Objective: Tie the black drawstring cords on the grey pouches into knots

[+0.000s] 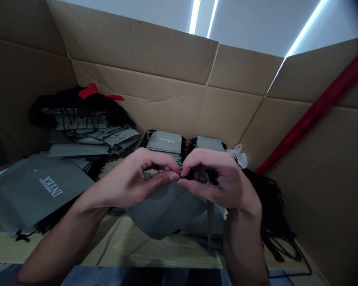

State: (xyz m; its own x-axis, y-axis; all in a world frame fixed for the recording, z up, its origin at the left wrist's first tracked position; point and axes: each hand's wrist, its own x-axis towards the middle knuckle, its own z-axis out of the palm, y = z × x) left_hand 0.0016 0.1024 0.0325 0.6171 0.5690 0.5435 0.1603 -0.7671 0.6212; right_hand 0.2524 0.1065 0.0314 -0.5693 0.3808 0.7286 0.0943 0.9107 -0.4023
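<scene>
The person's left hand (pixel 137 178) and right hand (pixel 226 178) met above the table (pixel 116 248), thumb and forefinger of each pinched together on a bit of black cord (pixel 213 176). From where I stood, the tips covered most of what they gripped, and I could not make out whether there was a knot in it. More of the cord showed as a dark tangle inside the curl of the right hand; the other fingers of both hands were mostly out of sight.

The grey bag (pixel 170 210) hung just below the hands, its upper part hidden behind them; how it joined the cord I could not see.

Behind, a bag stack (pixel 164 141) marked INTEX was partly blocked by the left hand, and a second stack (pixel 210 143) by the right. To the left lay a larger INTEX bag pile (pixel 59 182), cut off at the edge of view. Beyond it, a dark heap (pixel 50 111) with something red (pixel 89 91) on top blurred into shadow. At right, the right forearm covered part of a cord bundle (pixel 268 202), its strands too dark to tell apart.
</scene>
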